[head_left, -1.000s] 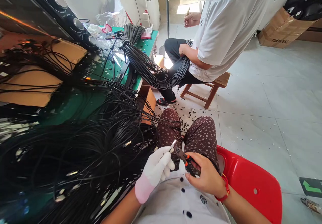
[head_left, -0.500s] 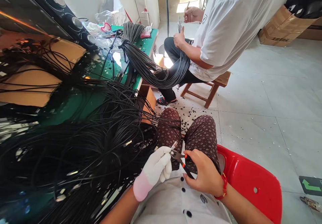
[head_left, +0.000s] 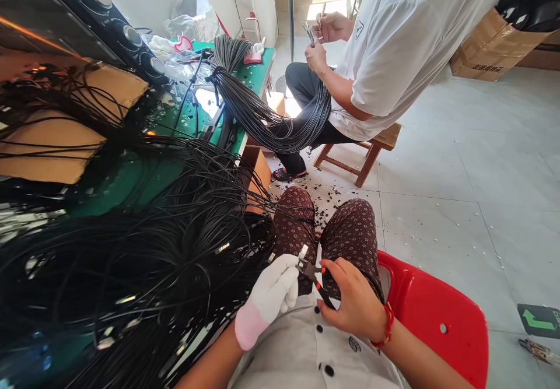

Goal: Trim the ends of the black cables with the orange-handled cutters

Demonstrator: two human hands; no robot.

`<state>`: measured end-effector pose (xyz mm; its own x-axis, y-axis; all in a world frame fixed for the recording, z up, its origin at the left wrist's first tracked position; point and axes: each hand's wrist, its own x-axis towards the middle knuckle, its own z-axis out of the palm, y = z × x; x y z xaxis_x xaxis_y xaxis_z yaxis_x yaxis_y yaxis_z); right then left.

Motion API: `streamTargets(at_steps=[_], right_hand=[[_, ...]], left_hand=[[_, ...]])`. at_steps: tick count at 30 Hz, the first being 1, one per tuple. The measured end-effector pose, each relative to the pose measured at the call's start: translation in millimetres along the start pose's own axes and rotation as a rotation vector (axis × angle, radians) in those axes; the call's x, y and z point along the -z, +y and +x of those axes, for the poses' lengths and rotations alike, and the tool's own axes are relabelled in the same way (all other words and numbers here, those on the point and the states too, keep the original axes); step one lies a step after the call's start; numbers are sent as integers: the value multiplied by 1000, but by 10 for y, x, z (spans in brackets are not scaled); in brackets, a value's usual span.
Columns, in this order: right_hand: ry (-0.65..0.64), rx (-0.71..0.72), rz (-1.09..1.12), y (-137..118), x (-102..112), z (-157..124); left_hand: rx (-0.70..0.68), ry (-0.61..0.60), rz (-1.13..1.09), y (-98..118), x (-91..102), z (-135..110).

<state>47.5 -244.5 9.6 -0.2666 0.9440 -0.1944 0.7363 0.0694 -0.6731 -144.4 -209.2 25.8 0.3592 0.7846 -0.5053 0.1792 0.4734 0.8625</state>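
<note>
My left hand (head_left: 273, 295), in a white glove, pinches the end of a thin black cable with a small metal plug (head_left: 303, 252) at its tip, just above my lap. My right hand (head_left: 352, 298) is closed round the orange-and-black handles of a pair of cutting pliers (head_left: 315, 279), whose jaws sit right at the plug end. A big tangle of black cables (head_left: 144, 260) spreads over the green table (head_left: 126, 182) to my left and trails to my left hand.
A person in a white shirt (head_left: 394, 45) sits on a wooden stool (head_left: 371, 144) ahead, with a cable bundle (head_left: 262, 121) across the lap and both hands raised. Cardboard sheets (head_left: 48, 144) lie on the table. Black scraps litter the tiled floor (head_left: 459, 202). I sit on a red chair (head_left: 437, 325).
My hands and the pliers have shifted slightly left, the jaws closer to the plug. The other person has raised both hands with a tool and a cable end.
</note>
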Motion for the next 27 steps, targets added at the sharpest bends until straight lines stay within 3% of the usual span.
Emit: streamTargets(at_steps=[7, 20, 27], right_hand=[[-75, 16, 10, 30, 70, 12], [92, 100, -26, 169, -116, -31], [58, 46, 99, 144, -126, -46]], left_hand=[[3, -20, 4, -65, -1, 43], [40, 67, 0, -51, -79, 53], [-37, 178, 194, -87, -95, 66]])
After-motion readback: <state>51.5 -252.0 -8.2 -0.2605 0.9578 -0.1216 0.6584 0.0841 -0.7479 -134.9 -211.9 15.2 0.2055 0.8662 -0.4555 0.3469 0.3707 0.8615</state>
